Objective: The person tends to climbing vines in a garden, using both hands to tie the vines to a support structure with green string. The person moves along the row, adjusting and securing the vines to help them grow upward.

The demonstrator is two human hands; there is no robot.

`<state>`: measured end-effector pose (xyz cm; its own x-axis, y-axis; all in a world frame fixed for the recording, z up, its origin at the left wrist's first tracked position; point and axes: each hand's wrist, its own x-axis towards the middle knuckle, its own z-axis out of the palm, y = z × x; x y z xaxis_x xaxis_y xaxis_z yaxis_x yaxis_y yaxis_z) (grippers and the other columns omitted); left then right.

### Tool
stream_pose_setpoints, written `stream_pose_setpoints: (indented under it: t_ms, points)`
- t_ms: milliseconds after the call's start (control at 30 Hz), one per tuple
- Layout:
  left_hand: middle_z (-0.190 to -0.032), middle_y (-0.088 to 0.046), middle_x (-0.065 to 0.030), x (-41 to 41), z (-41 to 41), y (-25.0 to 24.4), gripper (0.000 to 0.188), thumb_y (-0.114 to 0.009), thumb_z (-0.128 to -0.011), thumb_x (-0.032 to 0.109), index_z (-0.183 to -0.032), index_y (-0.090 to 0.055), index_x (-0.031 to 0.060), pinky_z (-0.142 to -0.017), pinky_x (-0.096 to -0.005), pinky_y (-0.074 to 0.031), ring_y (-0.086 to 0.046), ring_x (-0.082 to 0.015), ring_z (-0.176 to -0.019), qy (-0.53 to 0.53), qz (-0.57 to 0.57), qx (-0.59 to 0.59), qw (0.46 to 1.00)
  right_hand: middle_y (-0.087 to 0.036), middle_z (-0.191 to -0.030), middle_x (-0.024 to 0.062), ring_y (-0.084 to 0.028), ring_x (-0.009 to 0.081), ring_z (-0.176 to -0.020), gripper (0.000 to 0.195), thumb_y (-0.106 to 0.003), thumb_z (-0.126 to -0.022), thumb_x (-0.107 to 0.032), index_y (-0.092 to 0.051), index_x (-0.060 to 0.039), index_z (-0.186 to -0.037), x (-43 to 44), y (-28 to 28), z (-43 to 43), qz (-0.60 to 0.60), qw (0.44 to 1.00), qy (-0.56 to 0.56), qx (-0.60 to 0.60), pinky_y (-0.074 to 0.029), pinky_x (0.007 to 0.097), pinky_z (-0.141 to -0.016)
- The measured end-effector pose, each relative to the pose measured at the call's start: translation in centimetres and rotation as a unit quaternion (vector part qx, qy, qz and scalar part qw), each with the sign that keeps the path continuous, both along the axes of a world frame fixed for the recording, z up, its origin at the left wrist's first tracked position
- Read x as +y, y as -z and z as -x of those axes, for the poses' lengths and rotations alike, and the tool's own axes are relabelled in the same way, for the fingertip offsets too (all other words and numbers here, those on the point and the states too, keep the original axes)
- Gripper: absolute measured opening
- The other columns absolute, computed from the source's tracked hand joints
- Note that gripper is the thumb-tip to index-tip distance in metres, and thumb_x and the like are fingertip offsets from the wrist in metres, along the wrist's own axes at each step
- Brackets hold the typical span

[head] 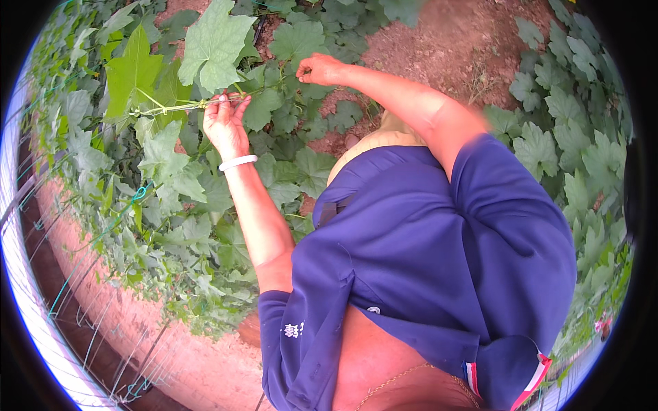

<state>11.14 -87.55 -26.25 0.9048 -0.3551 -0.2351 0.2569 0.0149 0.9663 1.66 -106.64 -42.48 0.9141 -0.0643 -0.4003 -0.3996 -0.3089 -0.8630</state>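
My left hand (227,123), with a white bracelet (238,163) at the wrist, pinches a green climbing vine stem (177,108) between thumb and fingers. Lobed leaves grow from this stem; a large pale one (215,43) stands just above the hand, and a brighter yellow-green leaf (132,72) is to its left. My right hand (323,70) is farther right, apart from the left, its fingers curled beside a broad leaf (297,42). Whether anything thin is between those fingertips cannot be made out.
Dense vine foliage (205,190) fills the left side, and another leafy row (565,123) runs along the right. Reddish bare soil (432,51) lies between them. A green twine with a knot (139,194) slants through the left leaves. Several thin strings (97,329) are near the lower-left edge.
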Motion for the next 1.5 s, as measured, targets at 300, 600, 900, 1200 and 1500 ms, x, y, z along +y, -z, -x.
stream_pose_setpoints:
  t_ms: [300, 600, 900, 1200, 1500]
  points:
    - [-0.090, -0.062, -0.0146, 0.3, 1.1, 1.1, 0.019, -0.052, -0.094, 0.006, -0.109, -0.055, -0.0046, -0.079, -0.0486, -0.056, -0.064, -0.0271, -0.085, 0.052, 0.002, 0.034, 0.998, -0.063, -0.109, 0.0129, -0.060, 0.0260, -0.094, 0.053, -0.056, -0.086, -0.048, -0.061, -0.0046, -0.116, 3.6, -5.6, -5.1, -0.206, 0.970, 0.068, 0.108, -0.049, 0.0387, -0.083]
    - [-0.090, -0.062, -0.0133, 2.2, 0.3, 1.2, 0.011, -0.054, -0.093, 0.008, -0.100, -0.057, 0.0002, -0.072, -0.0443, -0.057, -0.063, -0.0284, -0.083, -0.027, 0.077, -0.010, 0.997, -0.065, -0.108, 0.0185, -0.062, 0.0316, -0.105, 0.029, -0.052, -0.080, -0.012, -0.068, -0.0032, -0.102, -1.8, 2.0, -0.9, 0.206, 0.973, 0.047, 0.097, -0.050, 0.0414, -0.088]
    - [-0.088, -0.064, -0.0082, -0.1, 2.0, 0.7, 0.012, -0.058, -0.092, 0.012, -0.102, -0.059, 0.0042, -0.051, -0.0267, -0.045, -0.064, -0.0226, -0.081, -0.027, -0.002, 0.018, 0.999, -0.066, -0.109, 0.0128, -0.063, 0.0298, -0.103, 0.027, -0.048, -0.084, -0.012, -0.067, -0.0098, -0.103, -4.8, 5.2, 3.2, 0.292, 0.940, 0.133, 0.117, -0.052, 0.0399, -0.084]
    - [-0.083, -0.066, -0.0090, -2.6, 1.2, -0.2, 0.014, -0.058, -0.092, 0.010, -0.103, -0.058, 0.0019, -0.037, -0.0211, -0.037, -0.064, -0.0154, -0.073, -0.037, -0.069, -0.047, 0.996, -0.067, -0.094, 0.0178, -0.064, 0.0337, -0.088, 0.052, -0.049, -0.090, -0.051, -0.062, -0.0006, -0.098, -3.4, 1.9, 1.0, -0.012, 0.957, 0.288, 0.040, -0.050, 0.0418, -0.078]
    - [-0.082, -0.067, -0.0111, -3.7, 1.1, -1.6, 0.017, -0.059, -0.092, 0.009, -0.104, -0.059, -0.0019, -0.034, -0.0201, -0.037, -0.065, -0.0147, -0.069, -0.076, -0.136, -0.045, 0.987, -0.067, -0.082, 0.0029, -0.062, 0.0122, -0.064, 0.036, -0.053, -0.093, -0.037, -0.064, -0.0031, -0.099, 6.4, 2.8, -1.6, -0.231, 0.963, 0.047, 0.131, -0.052, 0.0260, -0.057]
